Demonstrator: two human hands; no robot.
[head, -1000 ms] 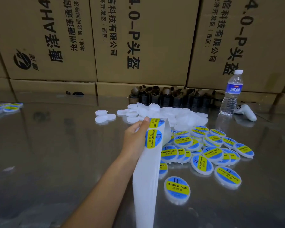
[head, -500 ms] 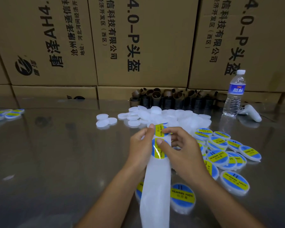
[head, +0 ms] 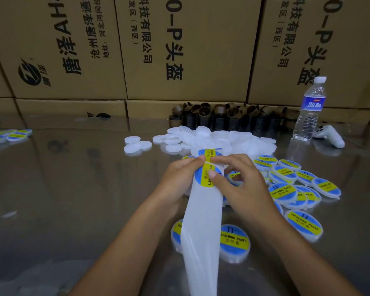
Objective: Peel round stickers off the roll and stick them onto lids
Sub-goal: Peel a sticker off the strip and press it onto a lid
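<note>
Head view: a wall of cardboard boxes (head: 179,50) with black print stood behind a shiny metal table (head: 73,189); a long white backing strip (head: 201,231) ran from the bottom edge up the middle, held above the table top; a heap of plain white lids (head: 222,139) lay behind the strip's upper end, with a few loose ones to its left; lids with stickers (head: 282,192), blue and yellow, were spread on the right and beneath the strip, and a few more lay at the far left edge; a row of brown card tubes (head: 229,118) stood against the boxes; a water bottle (head: 310,112) stood upright at the right, a white controller (head: 329,136) just beside it; the left hand (head: 177,180) pinched the strip's left edge, fingers curled behind it; the right hand (head: 244,184) pinched the round sticker (head: 205,175) on the strip, thumb on its face, forefinger curled across just above; a second sticker (head: 210,153) sat at the strip's top.
</note>
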